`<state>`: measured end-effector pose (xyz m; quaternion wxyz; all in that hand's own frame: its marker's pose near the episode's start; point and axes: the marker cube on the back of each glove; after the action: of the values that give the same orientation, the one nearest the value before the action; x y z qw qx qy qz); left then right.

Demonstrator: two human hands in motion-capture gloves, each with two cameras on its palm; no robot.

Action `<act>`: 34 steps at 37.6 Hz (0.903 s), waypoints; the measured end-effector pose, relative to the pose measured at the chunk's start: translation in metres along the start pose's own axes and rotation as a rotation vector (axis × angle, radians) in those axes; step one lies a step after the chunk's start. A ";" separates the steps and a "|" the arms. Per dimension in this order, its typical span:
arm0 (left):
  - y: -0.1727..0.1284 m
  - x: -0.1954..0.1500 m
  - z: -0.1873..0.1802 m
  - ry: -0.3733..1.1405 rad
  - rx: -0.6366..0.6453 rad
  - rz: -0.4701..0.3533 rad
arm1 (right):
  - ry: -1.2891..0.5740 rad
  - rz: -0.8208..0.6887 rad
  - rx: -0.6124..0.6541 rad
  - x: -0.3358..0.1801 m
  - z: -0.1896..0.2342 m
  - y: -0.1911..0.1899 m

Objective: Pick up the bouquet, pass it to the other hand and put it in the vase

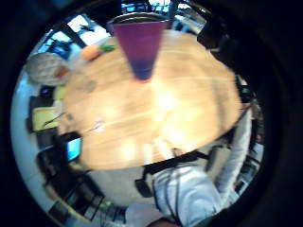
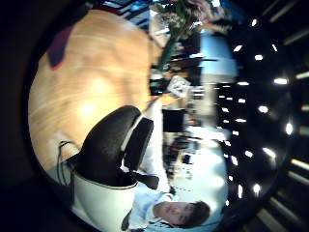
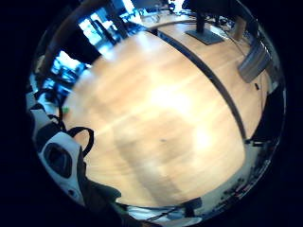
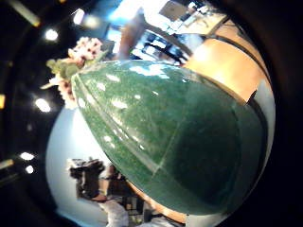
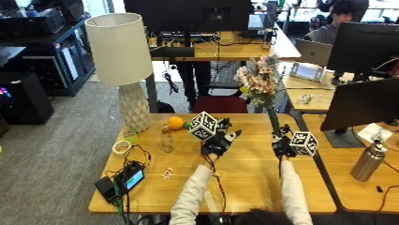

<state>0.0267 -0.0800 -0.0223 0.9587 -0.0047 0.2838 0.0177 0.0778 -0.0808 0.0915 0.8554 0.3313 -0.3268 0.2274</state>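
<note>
My right hand point(image 5: 284, 144) grips the dark green wrapped stem of the bouquet point(image 5: 260, 84) and holds it upright over the right half of the wooden table point(image 5: 249, 187). Its pale pink and cream flowers rise well above the hand. The wrap point(image 4: 175, 142) fills the right thumb side palm view, with blossoms point(image 4: 80, 52) at its end. My left hand point(image 5: 219, 140) hovers a little to the left of the right one, fingers spread, holding nothing. A tapered vase point(image 1: 139, 42) stands upright on the table in front of the left palm; the outside view does not show it.
A tall lamp point(image 5: 121, 51) with a white shade stands at the table's back left. Near it are an orange point(image 5: 176, 123), a small glass bottle point(image 5: 166, 138) and a tape roll point(image 5: 121, 146). A black device point(image 5: 128, 180) with cables lies front left. A monitor point(image 5: 365, 105) and a metal bottle point(image 5: 368, 161) stand on the desk at the right.
</note>
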 end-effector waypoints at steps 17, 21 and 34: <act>-0.027 0.116 0.001 0.465 0.400 0.134 | -0.546 0.077 -0.041 -0.069 0.074 0.017; -0.035 0.117 0.008 0.453 0.413 0.143 | -0.682 -0.204 0.031 -0.095 0.078 0.026; -0.047 0.095 0.021 0.518 0.567 0.140 | -0.709 0.035 -0.131 -0.129 0.109 0.092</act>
<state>0.1193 -0.1239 -0.0568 0.8152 0.2754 0.5096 0.0023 -0.1102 -0.1186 0.1000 0.7041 0.3284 -0.6229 0.0917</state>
